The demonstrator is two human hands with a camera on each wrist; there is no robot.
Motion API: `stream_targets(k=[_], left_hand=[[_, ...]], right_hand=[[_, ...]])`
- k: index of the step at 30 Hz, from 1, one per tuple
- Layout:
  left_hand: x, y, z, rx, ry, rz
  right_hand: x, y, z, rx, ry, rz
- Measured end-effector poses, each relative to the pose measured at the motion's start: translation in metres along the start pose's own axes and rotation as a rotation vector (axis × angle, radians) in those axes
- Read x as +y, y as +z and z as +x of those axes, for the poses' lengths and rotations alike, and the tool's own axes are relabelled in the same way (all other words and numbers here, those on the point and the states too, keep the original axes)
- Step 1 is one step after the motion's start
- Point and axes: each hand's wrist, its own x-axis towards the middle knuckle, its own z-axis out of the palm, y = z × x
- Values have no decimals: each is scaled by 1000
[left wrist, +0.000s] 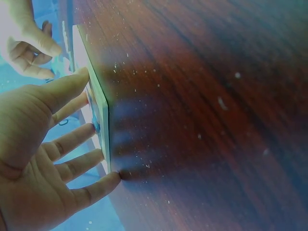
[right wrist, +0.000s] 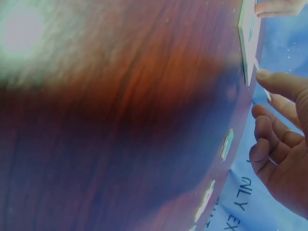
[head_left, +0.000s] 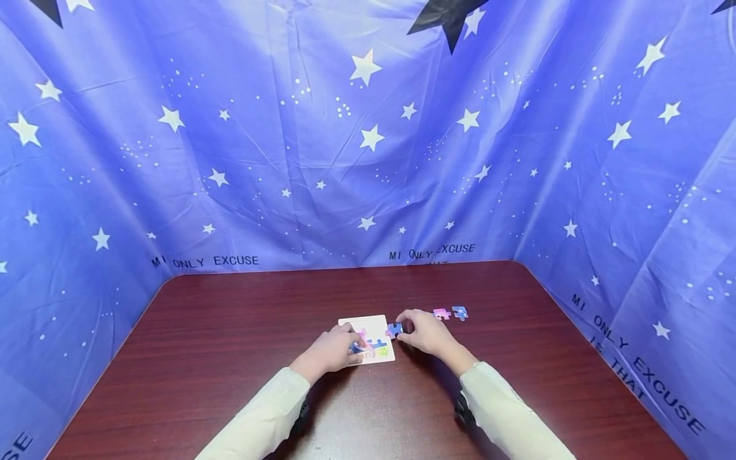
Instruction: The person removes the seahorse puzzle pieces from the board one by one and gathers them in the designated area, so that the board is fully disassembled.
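Note:
A pale puzzle board [head_left: 376, 321] lies on the table, partly filled with pink, blue and green pieces. My left hand [head_left: 331, 349] rests on its left side and hides part of the picture. In the left wrist view the fingers [left wrist: 79, 161] are stretched out, their tips touching the board's face and edge. Thumb and forefinger of my right hand [head_left: 427, 332] pinch a blue puzzle piece [head_left: 394, 330] at the board's right edge. Seen from the right wrist, that piece [right wrist: 263, 82] is tilted and held up off the table.
Beyond the right hand lie a pink puzzle piece [head_left: 440, 314] and a blue puzzle piece [head_left: 460, 312], side by side. The dark red wooden table [head_left: 230, 319] carries everything. A blue curtain [head_left: 322, 211] with white stars encloses its back and sides.

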Motion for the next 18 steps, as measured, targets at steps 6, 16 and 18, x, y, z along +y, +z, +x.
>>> stream_targets(k=[6, 16, 18], left_hand=[[0, 1, 1, 2, -1, 10], [-1, 3, 1, 5, 0, 25], [-1, 3, 1, 5, 1, 21]], right_hand=[[8, -2, -3, -5, 21, 10], [20, -9, -10, 8, 25, 26], [23, -10, -11, 5, 34, 29]])
